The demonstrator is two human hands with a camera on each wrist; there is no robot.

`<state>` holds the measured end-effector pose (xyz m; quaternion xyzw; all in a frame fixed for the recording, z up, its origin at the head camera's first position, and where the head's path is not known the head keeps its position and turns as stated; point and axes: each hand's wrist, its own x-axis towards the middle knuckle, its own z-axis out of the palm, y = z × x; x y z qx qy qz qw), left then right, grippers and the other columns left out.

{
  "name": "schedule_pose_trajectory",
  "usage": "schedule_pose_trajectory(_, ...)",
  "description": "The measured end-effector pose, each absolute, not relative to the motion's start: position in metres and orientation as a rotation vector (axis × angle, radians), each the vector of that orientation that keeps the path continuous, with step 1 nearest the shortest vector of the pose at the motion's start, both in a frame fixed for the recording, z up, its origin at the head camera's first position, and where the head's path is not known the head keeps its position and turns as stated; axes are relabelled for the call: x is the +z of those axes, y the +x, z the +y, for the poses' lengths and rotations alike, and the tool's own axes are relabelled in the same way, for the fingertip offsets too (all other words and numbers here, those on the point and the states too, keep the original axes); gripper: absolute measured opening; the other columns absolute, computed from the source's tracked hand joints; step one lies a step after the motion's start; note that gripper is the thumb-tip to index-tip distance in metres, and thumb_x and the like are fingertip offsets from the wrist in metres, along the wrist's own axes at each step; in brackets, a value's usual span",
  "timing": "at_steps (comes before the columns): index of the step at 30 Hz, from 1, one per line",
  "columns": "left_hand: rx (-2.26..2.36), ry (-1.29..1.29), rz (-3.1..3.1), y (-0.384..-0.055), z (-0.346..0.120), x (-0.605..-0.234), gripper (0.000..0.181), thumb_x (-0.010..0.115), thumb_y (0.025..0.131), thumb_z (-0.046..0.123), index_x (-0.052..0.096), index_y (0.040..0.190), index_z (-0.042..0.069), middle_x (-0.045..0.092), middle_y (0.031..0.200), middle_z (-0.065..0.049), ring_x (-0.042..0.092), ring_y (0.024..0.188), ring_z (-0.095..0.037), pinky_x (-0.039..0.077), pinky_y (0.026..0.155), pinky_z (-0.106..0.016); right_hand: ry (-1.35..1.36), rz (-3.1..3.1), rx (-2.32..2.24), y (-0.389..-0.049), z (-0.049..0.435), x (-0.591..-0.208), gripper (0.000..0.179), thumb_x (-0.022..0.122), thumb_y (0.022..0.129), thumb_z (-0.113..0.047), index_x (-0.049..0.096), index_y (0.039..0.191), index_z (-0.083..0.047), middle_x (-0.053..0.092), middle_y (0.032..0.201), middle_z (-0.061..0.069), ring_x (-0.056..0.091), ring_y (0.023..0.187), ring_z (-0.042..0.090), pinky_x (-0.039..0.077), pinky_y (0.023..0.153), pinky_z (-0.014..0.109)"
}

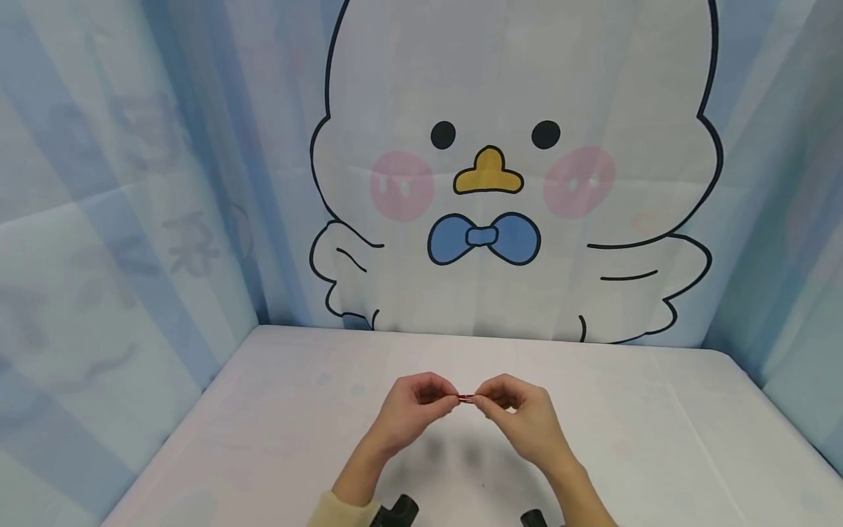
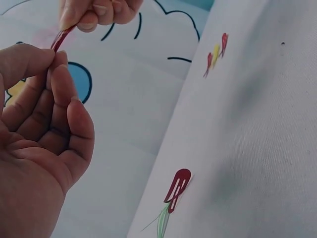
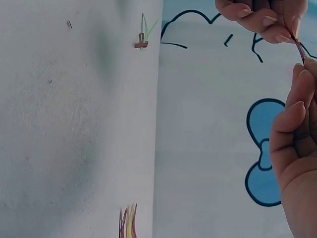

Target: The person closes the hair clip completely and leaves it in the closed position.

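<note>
Between the two hands, a thin red snap hair clip (image 1: 465, 399) is held in the air above the table. My left hand (image 1: 416, 410) pinches one end of it between thumb and fingertips. The other end is pinched by my right hand (image 1: 520, 417) in the same way. The left wrist view shows the hair clip (image 2: 60, 39) edge-on, and only its middle is visible; the fingers cover both ends. The right wrist view shows it as a narrow red strip (image 3: 300, 49) between the fingertips.
A white-covered table (image 1: 296, 439) lies below, with a cartoon-printed curtain (image 1: 484, 293) behind it. In the left wrist view, a red hair clip (image 2: 177, 189) lies against a green one (image 2: 162, 221). Farther along are red and yellow clips (image 2: 216, 55).
</note>
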<state>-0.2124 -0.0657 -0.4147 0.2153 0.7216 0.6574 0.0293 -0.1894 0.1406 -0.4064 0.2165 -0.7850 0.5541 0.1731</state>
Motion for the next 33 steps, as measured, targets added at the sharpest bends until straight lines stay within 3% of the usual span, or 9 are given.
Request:
schedule_pose_trajectory(8,2.025,0.626,2.347,-0.211,-0.064,-0.413,0.007,0.074,0.091,0.006,0.074,0.096,0.001,0.070,0.087,-0.004,0.059,0.072,-0.015,0.049,0.064,-0.026,0.600,-2.203,1.488,-0.191,0.137,-0.409,0.013,0.076,0.084,0.006,0.072,0.086,-0.006,0.068,0.075,-0.006,0.059,0.063,0.010,0.050,0.056,0.029)
schedule_pose_trajectory(15,1.989,0.591,2.458,-0.211,-0.061,-0.413,0.006,0.075,0.090,0.009,0.075,0.093,0.004,0.070,0.084,-0.001,0.060,0.071,-0.014,0.050,0.063,-0.026,0.590,-2.201,1.467,-0.193,0.137,-0.412,0.007,0.078,0.088,-0.005,0.072,0.085,-0.005,0.068,0.075,-0.008,0.059,0.063,0.009,0.050,0.056,0.028)
schedule_pose_trajectory(21,1.961,0.529,2.519,-0.209,-0.056,-0.414,0.004,0.076,0.090,0.009,0.075,0.092,0.006,0.070,0.084,0.001,0.063,0.074,-0.014,0.053,0.067,-0.026,0.544,-2.227,1.438,-0.193,0.136,-0.414,0.013,0.078,0.083,0.005,0.072,0.083,-0.007,0.067,0.073,-0.009,0.059,0.061,0.008,0.051,0.055,0.027)
schedule_pose_trajectory(33,1.988,0.408,2.460,-0.206,-0.055,-0.412,0.010,0.076,0.090,0.014,0.074,0.093,0.005,0.070,0.082,-0.001,0.062,0.073,-0.015,0.051,0.065,-0.029,0.579,-2.257,1.359,-0.194,0.136,-0.417,0.024,0.081,0.078,0.008,0.074,0.090,-0.011,0.066,0.075,-0.013,0.060,0.064,0.006,0.053,0.058,0.026)
